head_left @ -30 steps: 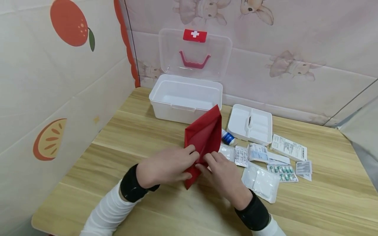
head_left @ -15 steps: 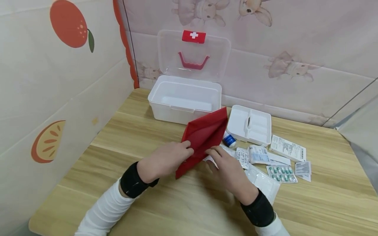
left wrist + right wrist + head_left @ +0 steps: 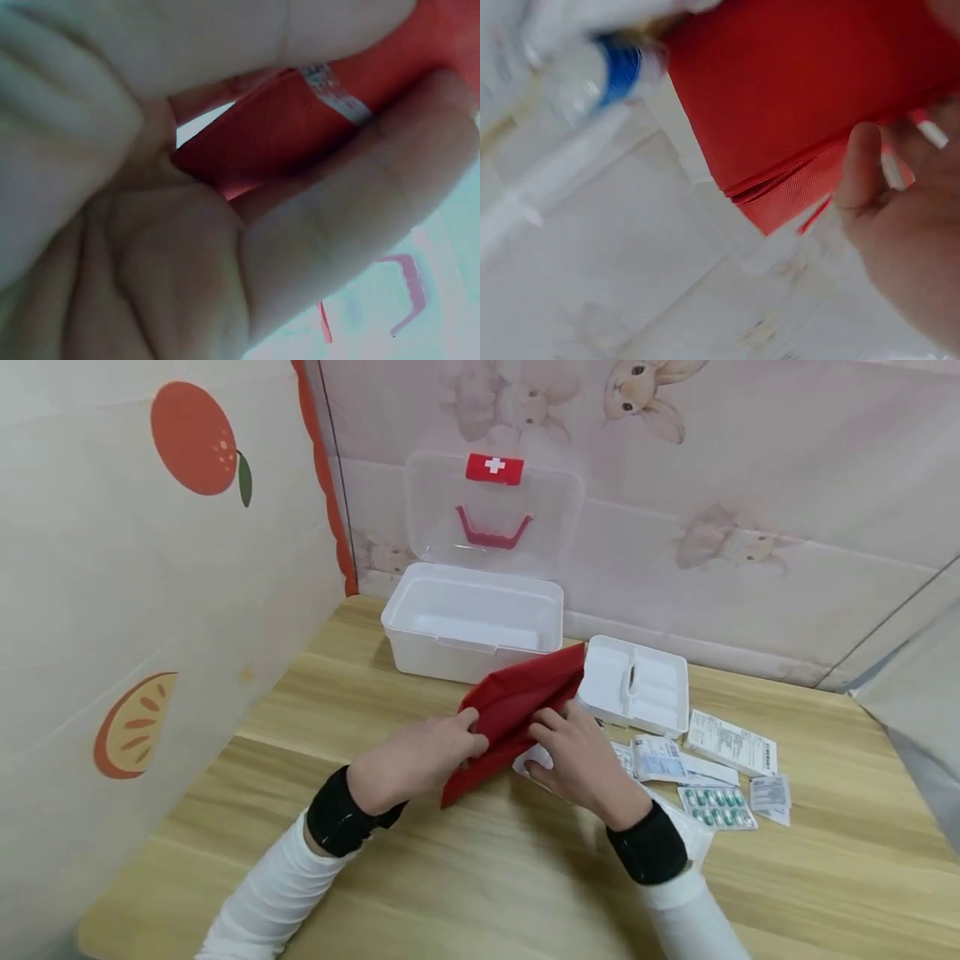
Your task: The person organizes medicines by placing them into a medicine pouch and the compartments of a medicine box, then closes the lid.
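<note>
A flat red zippered pouch [image 3: 517,702] is held tilted above the table, its upper corner leaning right. My left hand [image 3: 420,756] grips its left side, thumb and fingers on either face. In the left wrist view a pale printed strip [image 3: 337,96] crosses the pouch beside my fingers. My right hand [image 3: 581,764] pinches the pouch's right edge with curled fingers. The right wrist view shows the zipper [image 3: 776,180] along that edge, partly parted near the corner, with my right thumb [image 3: 862,169] on it. The pouch's inside is hidden.
Behind the pouch stands a white first-aid box [image 3: 472,618], its clear lid raised. A white divided tray [image 3: 637,685] is to its right. Near my right hand lie a capsule blister pack [image 3: 717,808], a carton [image 3: 731,742] and several packets. A blue-labelled bottle [image 3: 622,71] shows in the right wrist view.
The pouch has turned from nearly upright to leaning right, its top corner swinging toward the tray. My right hand has moved up along its edge; the left keeps its grip.
</note>
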Action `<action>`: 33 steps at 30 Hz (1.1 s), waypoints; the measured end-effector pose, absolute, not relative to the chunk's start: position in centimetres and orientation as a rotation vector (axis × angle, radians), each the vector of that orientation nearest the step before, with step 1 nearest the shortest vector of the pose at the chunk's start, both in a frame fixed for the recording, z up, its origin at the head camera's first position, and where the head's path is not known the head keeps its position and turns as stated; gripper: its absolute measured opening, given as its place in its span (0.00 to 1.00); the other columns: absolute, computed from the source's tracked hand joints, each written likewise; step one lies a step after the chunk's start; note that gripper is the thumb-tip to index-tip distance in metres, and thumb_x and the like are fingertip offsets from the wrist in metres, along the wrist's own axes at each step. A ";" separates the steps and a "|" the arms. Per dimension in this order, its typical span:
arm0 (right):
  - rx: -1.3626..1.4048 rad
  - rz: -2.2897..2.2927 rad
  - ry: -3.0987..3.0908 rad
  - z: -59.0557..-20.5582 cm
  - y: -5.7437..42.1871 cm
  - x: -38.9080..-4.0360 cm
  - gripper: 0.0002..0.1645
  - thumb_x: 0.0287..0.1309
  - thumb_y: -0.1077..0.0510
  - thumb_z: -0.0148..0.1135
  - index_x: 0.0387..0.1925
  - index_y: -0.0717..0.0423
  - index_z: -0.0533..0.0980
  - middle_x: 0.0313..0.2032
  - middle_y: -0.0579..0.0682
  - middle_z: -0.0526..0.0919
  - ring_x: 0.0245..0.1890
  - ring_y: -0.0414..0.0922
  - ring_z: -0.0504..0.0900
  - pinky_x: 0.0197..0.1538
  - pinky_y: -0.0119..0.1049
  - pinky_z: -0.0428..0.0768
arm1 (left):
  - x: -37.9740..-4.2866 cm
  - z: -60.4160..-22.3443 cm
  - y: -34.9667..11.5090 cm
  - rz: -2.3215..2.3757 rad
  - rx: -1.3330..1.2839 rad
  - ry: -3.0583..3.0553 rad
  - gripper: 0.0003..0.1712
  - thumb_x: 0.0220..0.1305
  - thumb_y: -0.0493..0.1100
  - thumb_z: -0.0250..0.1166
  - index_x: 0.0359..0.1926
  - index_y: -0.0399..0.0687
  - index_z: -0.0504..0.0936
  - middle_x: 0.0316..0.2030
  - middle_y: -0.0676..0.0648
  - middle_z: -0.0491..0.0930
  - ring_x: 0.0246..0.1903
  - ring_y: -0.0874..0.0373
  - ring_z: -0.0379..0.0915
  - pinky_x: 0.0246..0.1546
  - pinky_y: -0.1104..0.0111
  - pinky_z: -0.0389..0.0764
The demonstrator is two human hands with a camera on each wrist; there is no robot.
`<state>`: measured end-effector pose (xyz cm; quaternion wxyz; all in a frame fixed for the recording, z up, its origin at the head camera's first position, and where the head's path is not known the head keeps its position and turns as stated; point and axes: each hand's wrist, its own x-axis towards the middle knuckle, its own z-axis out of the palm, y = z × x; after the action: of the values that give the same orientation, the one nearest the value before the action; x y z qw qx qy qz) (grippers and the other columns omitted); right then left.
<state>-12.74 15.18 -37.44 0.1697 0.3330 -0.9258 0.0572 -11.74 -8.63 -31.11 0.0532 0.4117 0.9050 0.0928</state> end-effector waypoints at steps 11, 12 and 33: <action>1.155 -0.119 -2.863 -35.9 14.0 -15.4 0.14 0.46 0.45 0.75 0.32 0.48 0.86 0.47 0.50 0.86 0.50 0.50 0.76 0.44 0.41 0.72 | -11.5 -31.1 -7.9 0.268 1.277 2.669 0.09 0.59 0.36 0.72 0.41 0.47 0.82 0.32 0.50 0.71 0.28 0.61 0.72 0.29 0.76 0.74; 1.157 -0.122 -2.877 -35.7 13.9 -15.5 0.14 0.47 0.44 0.74 0.31 0.48 0.86 0.44 0.49 0.87 0.48 0.50 0.76 0.43 0.41 0.73 | -11.4 -31.1 -7.9 0.233 1.282 2.688 0.10 0.59 0.37 0.72 0.41 0.48 0.82 0.32 0.50 0.71 0.28 0.61 0.71 0.29 0.76 0.74; 1.132 0.157 -3.253 -34.9 13.1 -16.5 0.47 0.51 0.65 0.68 0.73 0.46 0.64 0.69 0.54 0.68 0.17 0.41 0.65 0.25 0.31 0.71 | -11.7 -31.0 -8.4 0.255 1.265 2.692 0.12 0.58 0.35 0.72 0.43 0.44 0.84 0.35 0.47 0.77 0.28 0.60 0.75 0.31 0.76 0.77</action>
<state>-16.54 13.15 -34.91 -0.1527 0.3244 -0.9324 0.0449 -11.67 -8.42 -30.97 0.0781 0.4226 0.8989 0.0853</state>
